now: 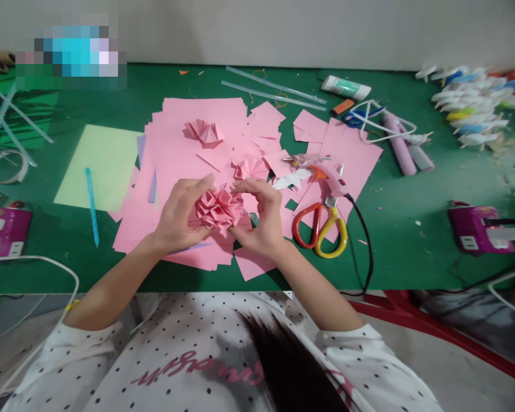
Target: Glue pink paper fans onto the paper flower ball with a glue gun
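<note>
Both my hands hold one pleated pink paper flower (218,209) just above a heap of pink paper sheets (184,154) on the green table (412,240). My left hand (181,214) curls round its left side, thumb on top. My right hand (261,217) pinches its right side with bent fingers. Two smaller folded pink fans lie further back, one (205,132) near the heap's top and one (252,168) just beyond my fingers.
Red and yellow scissors (320,229) lie right of my right hand beside a glue gun (315,171) with a black cord. A pale green sheet (100,166) and a blue pen (91,203) lie left. Purple devices (476,229) sit at both edges.
</note>
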`<state>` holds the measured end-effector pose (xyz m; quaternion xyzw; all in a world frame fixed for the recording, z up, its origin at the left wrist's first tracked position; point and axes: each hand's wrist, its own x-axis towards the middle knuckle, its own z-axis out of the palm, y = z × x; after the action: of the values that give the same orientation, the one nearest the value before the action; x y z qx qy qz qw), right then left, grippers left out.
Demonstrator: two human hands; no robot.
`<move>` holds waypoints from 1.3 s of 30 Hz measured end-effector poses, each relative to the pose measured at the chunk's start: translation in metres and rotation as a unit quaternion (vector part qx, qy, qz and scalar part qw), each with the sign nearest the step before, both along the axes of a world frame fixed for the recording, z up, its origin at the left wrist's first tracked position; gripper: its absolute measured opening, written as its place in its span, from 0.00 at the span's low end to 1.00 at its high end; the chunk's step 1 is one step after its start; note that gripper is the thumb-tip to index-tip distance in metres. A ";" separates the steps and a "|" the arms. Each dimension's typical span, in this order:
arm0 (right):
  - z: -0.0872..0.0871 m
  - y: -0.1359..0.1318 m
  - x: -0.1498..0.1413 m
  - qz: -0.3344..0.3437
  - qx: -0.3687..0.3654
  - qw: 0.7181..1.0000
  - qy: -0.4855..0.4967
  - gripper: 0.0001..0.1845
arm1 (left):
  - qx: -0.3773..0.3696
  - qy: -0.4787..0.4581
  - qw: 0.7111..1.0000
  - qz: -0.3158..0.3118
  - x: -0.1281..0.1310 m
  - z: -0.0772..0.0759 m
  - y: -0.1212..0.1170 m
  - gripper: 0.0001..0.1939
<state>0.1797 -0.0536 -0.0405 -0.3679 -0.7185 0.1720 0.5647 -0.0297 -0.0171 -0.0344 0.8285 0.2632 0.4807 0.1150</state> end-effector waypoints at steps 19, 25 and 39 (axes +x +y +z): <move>-0.003 -0.003 0.007 -0.031 0.174 0.982 -0.062 0.24 | 0.318 0.000 0.948 0.032 0.002 -0.004 -0.006 0.26; -0.002 -0.004 0.006 0.023 0.134 0.989 -0.059 0.20 | 0.276 -0.031 0.960 -0.025 0.006 0.002 -0.006 0.27; 0.001 -0.004 -0.006 0.055 -0.223 0.964 0.135 0.28 | -0.309 -0.142 0.935 -0.103 0.003 0.008 -0.008 0.45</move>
<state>0.1740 -0.0574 -0.0391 -0.4179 -0.5984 0.4063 0.5497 -0.0264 -0.0256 -0.0267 0.6979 0.2931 0.4736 0.4503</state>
